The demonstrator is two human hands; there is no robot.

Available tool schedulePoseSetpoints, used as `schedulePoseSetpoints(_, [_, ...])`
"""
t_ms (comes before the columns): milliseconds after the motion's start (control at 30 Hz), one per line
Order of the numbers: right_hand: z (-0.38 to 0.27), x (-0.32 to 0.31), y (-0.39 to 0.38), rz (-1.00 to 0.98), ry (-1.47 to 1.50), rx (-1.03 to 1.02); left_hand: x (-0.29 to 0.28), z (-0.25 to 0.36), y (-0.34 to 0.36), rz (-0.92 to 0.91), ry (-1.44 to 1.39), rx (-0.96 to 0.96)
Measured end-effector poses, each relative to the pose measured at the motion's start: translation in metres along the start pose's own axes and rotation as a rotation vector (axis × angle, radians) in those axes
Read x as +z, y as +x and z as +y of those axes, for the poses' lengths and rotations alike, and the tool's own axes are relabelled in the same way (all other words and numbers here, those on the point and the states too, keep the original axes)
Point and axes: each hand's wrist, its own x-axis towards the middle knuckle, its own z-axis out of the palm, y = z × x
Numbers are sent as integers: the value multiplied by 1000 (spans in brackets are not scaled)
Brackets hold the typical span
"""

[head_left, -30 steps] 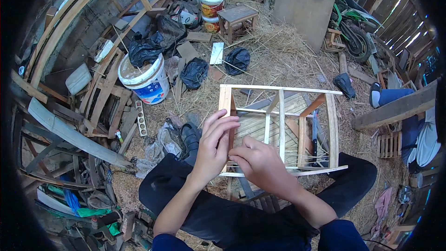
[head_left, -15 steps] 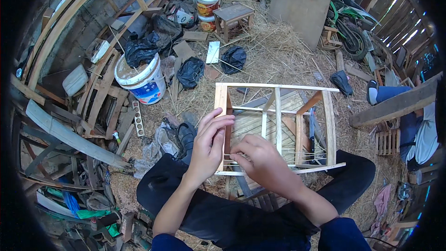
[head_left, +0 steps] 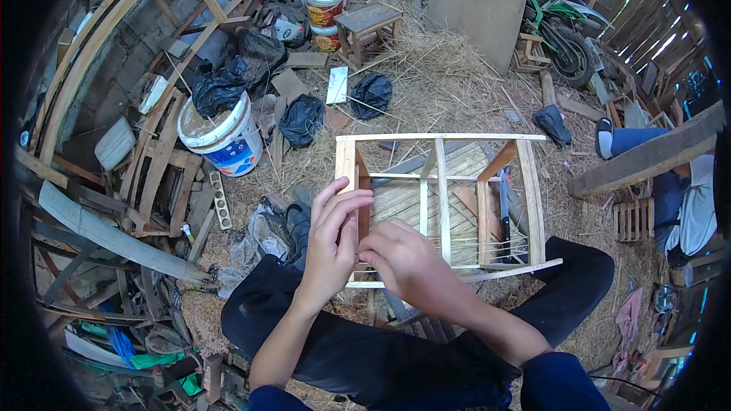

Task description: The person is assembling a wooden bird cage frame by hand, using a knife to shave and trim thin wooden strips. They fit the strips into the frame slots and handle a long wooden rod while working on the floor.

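A light wooden frame of narrow slats sits before me, between my legs. My left hand is closed around its left end post, fingers over the wood. Beside it, my right hand pinches at the near left corner, inside the frame; what its fingertips hold is hidden. Thin pale strips lie along the frame's near side, to the right of that hand. Through the frame shows a slatted wooden surface, and near its right end a long tool with a black handle.
Straw and shavings cover the floor. At the left stand a white bucket and scrap wood. Farther off are a small stool, stacked paint pails and a green motorbike. Another person is at the right, behind a thick beam.
The view has shifted slightly, so the scene sits farther left. My right hand has drawn closer to my left hand at the post. The left hand keeps its hold.
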Motion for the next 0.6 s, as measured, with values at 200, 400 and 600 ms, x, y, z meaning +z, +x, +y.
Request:
schedulePoseSetpoints(200, [-7, -36, -13, 8, -142, -44, -3, 3, 0, -34, 79, 90])
schedulePoseSetpoints(400, [12, -126, -66, 141, -334, 126, -11, 24, 4, -119, 344, 243])
schedulePoseSetpoints(600, [25, -162, -95, 36, -386, 245, 19, 57, 14, -228, 298, 345])
